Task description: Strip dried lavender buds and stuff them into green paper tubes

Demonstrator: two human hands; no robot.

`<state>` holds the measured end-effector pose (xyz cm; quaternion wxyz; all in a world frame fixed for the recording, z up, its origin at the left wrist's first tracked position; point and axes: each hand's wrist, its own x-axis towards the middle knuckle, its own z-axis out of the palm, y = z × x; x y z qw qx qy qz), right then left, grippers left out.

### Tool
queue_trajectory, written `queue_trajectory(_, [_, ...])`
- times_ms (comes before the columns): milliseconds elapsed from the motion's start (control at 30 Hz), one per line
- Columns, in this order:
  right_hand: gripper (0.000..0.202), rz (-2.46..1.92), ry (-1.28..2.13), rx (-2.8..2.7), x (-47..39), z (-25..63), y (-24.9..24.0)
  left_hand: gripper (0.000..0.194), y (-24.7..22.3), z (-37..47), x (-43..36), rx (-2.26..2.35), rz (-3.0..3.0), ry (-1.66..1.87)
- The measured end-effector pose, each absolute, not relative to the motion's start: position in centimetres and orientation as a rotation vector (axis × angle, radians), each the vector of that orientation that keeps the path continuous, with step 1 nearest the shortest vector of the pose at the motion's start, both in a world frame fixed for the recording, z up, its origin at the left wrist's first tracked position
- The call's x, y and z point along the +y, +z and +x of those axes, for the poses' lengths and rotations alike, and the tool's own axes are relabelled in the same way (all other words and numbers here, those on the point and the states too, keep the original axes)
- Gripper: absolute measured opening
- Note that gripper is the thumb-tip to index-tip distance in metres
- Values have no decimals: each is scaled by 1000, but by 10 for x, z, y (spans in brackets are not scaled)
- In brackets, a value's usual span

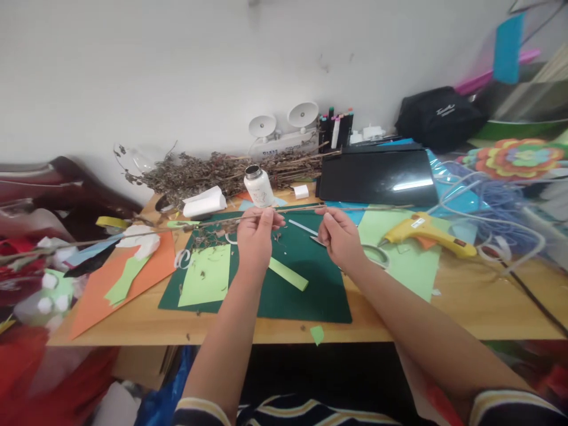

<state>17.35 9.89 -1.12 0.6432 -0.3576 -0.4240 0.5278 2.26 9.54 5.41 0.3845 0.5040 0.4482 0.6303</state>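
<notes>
A long, thin dried plant stem [297, 207] stretches level across the table, its left end reaching past the table's side. My left hand [257, 239] pinches it near the middle, thumb on top. Farther right, my right hand [339, 235] has its fingers closed on the same stem. Under both hands lies a dark green cutting mat [319, 299] with dried leaf crumbs, a light green sheet [204, 278] and a folded green paper strip [288, 274]. Scissors [380, 255] lie partly hidden beneath my right hand, close to a pale stick [303, 227].
Behind the hands stand an open white bottle [260, 188] and a pile of dried plants [190, 171]. A yellow glue gun [426, 234] with a cord lies right, near a black box [377, 177]. Orange paper [95, 302] covers the left edge.
</notes>
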Motion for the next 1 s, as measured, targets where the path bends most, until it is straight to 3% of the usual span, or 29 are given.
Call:
queue_trajectory(267, [32,-925,1281,-1463,100,176,-13,24,96,5,129,1462,1758,1387])
queue_trajectory(533, [28,-489,849,-2254,79,169,7,27,92,-4,130,1110,1564,992])
queue_trajectory(667, [27,-392,673,-2338,72,163,6,28,82,-9,117,1075,1406,1139])
queue_trajectory(833, [28,-311,517,-2570,59,150,-1,30,84,-29,108,1116,1241,1636])
queue_trajectory(1000, [27,-657,420,-2322,73,172,-2,27,79,-56,85,1200,1333,1846])
